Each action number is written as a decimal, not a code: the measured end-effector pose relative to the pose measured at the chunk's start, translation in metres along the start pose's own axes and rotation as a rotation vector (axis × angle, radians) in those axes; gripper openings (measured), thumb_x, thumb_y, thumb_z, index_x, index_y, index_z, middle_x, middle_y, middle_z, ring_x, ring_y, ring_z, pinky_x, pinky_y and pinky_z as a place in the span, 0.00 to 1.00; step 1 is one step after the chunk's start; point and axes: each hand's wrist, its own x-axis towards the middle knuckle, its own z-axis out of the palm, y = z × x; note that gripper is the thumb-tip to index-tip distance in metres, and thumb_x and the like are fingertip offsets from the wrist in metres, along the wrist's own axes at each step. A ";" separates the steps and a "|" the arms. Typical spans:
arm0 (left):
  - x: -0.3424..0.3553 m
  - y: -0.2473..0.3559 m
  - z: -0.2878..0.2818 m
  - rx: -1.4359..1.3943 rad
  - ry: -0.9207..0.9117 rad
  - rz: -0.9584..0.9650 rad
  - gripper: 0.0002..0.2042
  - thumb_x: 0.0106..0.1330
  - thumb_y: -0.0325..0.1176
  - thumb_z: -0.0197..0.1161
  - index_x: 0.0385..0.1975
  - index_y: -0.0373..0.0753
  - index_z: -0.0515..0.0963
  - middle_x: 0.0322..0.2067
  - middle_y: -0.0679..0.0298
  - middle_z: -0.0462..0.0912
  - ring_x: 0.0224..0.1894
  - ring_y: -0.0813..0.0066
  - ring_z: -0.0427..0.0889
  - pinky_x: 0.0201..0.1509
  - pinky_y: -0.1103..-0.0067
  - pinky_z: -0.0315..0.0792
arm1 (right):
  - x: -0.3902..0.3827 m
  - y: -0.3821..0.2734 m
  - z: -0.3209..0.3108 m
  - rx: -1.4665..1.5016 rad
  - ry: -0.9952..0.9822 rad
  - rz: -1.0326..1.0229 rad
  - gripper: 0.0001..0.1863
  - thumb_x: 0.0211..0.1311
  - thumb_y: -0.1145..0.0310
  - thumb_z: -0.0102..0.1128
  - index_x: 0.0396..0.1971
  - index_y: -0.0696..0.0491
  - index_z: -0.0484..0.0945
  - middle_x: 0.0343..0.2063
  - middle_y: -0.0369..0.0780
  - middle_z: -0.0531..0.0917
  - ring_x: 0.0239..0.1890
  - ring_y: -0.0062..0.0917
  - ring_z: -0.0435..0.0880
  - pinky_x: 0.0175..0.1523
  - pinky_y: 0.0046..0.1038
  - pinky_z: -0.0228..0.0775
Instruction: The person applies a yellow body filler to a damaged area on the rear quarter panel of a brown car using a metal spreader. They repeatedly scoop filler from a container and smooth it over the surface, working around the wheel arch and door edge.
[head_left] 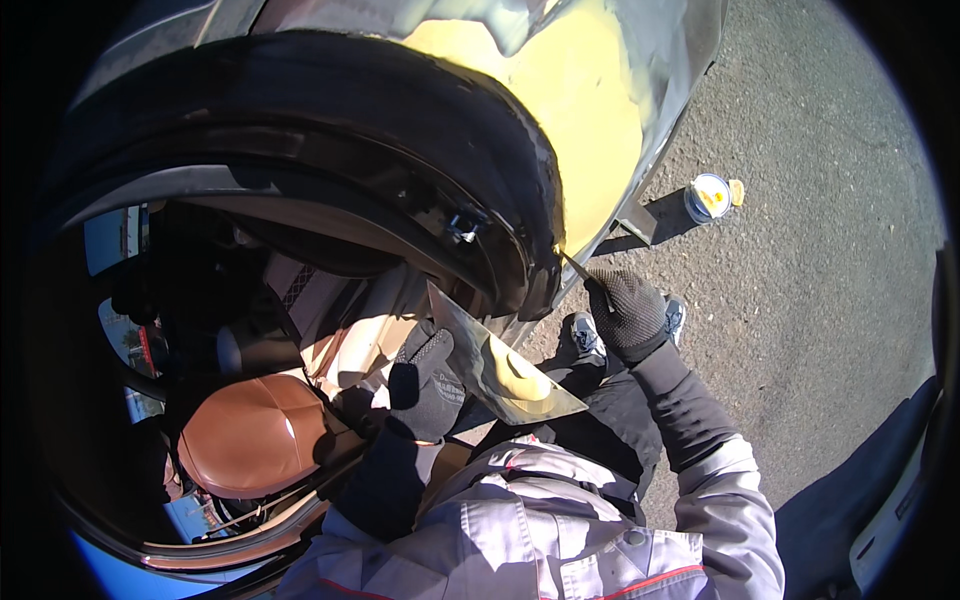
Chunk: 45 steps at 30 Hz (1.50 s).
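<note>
My gloved right hand (626, 312) grips a narrow putty spreader (578, 270), its tip touching the lower edge of a pale yellow filler patch (580, 110) on a car body panel beside the black door opening rim (530, 230). My gloved left hand (425, 375) holds a flat, tilted mixing plate (510, 390) with a smear of yellow filler on it. The plate is below and left of the spreader, in front of the open doorway; part of my left fingers is hidden behind it.
A round tin (708, 198) with yellow material on its lid stands on the asphalt (820, 300) at the right, near a grey bracket (635, 225). Inside the car are a brown leather seat part (250, 440) and beige upholstery. My shoes (585, 340) are below the panel. A white vehicle edge (890, 520) shows far right.
</note>
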 end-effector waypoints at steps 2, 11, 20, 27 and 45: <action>0.001 0.000 -0.004 -0.007 -0.008 -0.002 0.08 0.74 0.26 0.57 0.49 0.38 0.78 0.47 0.62 0.83 0.52 0.68 0.82 0.61 0.71 0.74 | -0.001 -0.001 0.000 -0.025 0.009 -0.007 0.09 0.65 0.66 0.65 0.43 0.50 0.84 0.29 0.44 0.84 0.32 0.43 0.84 0.35 0.45 0.75; 0.008 -0.010 -0.038 0.028 0.018 0.032 0.08 0.75 0.25 0.55 0.49 0.35 0.78 0.50 0.58 0.81 0.54 0.67 0.81 0.62 0.72 0.75 | -0.002 -0.018 -0.011 -0.054 -0.046 0.058 0.09 0.64 0.67 0.65 0.43 0.50 0.84 0.28 0.45 0.85 0.31 0.45 0.85 0.33 0.46 0.75; 0.010 -0.005 -0.044 0.206 -0.043 0.111 0.08 0.77 0.24 0.53 0.50 0.31 0.76 0.51 0.55 0.79 0.54 0.66 0.81 0.60 0.73 0.75 | -0.012 -0.023 0.002 -0.036 -0.047 0.152 0.09 0.65 0.65 0.65 0.42 0.50 0.85 0.30 0.46 0.85 0.30 0.46 0.85 0.34 0.44 0.77; 0.008 0.008 -0.032 0.053 -0.047 0.015 0.09 0.76 0.26 0.54 0.51 0.33 0.75 0.47 0.56 0.81 0.52 0.65 0.81 0.60 0.71 0.74 | -0.025 -0.022 0.019 -0.058 -0.044 0.252 0.11 0.66 0.61 0.64 0.42 0.50 0.85 0.30 0.46 0.85 0.31 0.44 0.86 0.35 0.43 0.78; 0.010 0.009 -0.035 0.070 -0.137 0.056 0.09 0.74 0.24 0.56 0.50 0.30 0.76 0.47 0.55 0.83 0.51 0.64 0.82 0.59 0.71 0.75 | -0.035 -0.026 0.014 0.033 -0.063 0.457 0.14 0.68 0.56 0.63 0.36 0.52 0.84 0.27 0.47 0.85 0.31 0.45 0.87 0.35 0.42 0.78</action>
